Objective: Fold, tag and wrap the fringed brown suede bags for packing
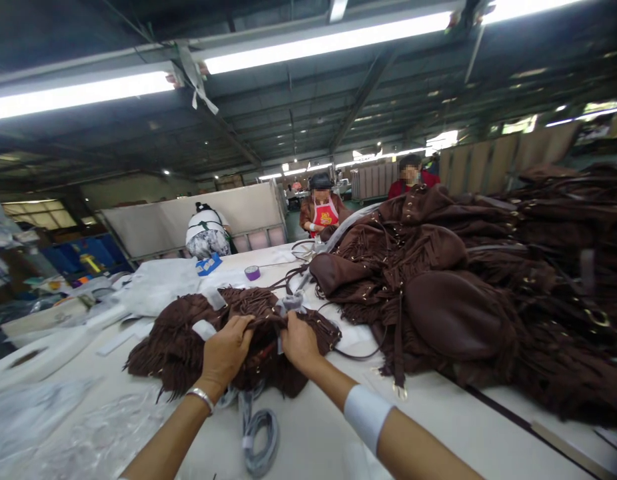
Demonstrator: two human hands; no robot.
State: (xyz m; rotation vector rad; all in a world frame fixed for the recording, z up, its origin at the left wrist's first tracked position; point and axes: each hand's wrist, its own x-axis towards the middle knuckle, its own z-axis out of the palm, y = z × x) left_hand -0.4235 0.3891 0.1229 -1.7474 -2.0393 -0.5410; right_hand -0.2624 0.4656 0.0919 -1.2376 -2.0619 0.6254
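A dark brown fringed bag [181,340] lies on the white table in front of me. My left hand [226,350] grips the edge of its opening near the middle, fingers curled over the brown material. On the same edge, a little to the right, my right hand [299,340] is closed with its thumb and fingers pinching it. Between the hands the edge is drawn up and the bag's inside partly shows. A coiled strap wrapped in clear plastic [260,440] hangs toward me on the table below the bag. White paper pieces stick to the bag's top.
A large heap of brown fringed bags [453,313] covers the table's right side. Purple tape [252,273] and a blue tape dispenser [208,265] stand at the far edge. Clear plastic bags [103,433] and a white roll [33,360] lie left. Several people work beyond the table.
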